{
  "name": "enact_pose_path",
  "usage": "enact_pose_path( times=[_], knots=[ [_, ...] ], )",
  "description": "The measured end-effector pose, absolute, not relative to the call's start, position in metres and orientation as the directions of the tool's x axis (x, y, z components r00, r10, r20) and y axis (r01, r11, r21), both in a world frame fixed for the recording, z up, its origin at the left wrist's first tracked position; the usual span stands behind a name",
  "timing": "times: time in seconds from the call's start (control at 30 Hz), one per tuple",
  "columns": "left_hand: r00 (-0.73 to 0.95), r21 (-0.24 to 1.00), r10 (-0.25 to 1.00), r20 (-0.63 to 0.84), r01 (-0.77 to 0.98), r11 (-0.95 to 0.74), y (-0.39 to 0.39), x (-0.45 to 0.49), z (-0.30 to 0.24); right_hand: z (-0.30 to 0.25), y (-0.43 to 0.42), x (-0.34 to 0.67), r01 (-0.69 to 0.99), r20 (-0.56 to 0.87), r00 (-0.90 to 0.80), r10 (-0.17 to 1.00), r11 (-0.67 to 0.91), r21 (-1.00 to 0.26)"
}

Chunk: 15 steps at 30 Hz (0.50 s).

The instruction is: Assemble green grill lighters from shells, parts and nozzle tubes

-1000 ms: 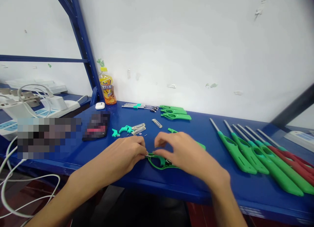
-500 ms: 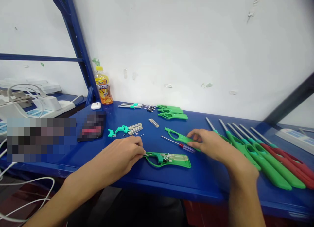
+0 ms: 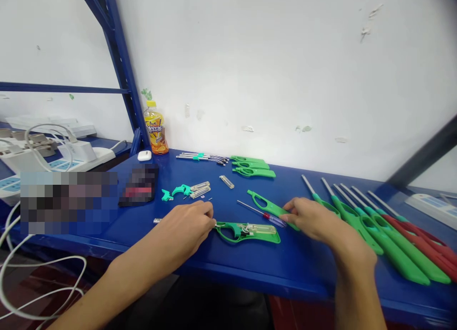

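Note:
My left hand [image 3: 187, 223] rests on the blue shelf top with its fingers pinched on the metal tip at the left end of an open green lighter half [image 3: 250, 232], whose inner parts show. My right hand [image 3: 310, 218] lies to the right, its fingers closed round the end of a loose green lighter cover [image 3: 266, 205]. A small screwdriver [image 3: 260, 213] with a clear handle lies between the cover and the open half, right by my right fingertips.
Several assembled green and red lighters [image 3: 374, 225] lie in a row at the right. Green covers [image 3: 252, 165], metal tubes [image 3: 202, 157], teal triggers [image 3: 178, 192] and small parts sit further back. An orange drink bottle [image 3: 156, 134] stands by the blue post. Cables hang at left.
My right hand left the open lighter half, swung right to the loose green cover and closed on its end. My left hand stayed pinched on the tip.

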State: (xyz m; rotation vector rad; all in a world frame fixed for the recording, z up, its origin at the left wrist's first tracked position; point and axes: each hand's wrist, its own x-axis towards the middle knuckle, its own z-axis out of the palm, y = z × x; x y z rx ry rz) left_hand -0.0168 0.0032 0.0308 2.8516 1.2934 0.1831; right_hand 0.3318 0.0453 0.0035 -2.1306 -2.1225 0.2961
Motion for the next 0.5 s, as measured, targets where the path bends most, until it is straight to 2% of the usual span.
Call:
enact_pose_path(
  times=[0.2,0.5],
  knots=[
    [0.626,0.04,0.778,0.06,0.777,-0.628,0.003,-0.017,0.035,-0.006,0.046,0.338,0.972,-0.014,-0.075,0.997,0.07,-0.224],
    [0.628,0.034,0.776,0.062,0.776,-0.63,0.005,-0.022,0.039,-0.022,0.05,0.344,0.969,0.082,-0.1,0.992,0.116,-0.22]
  ],
)
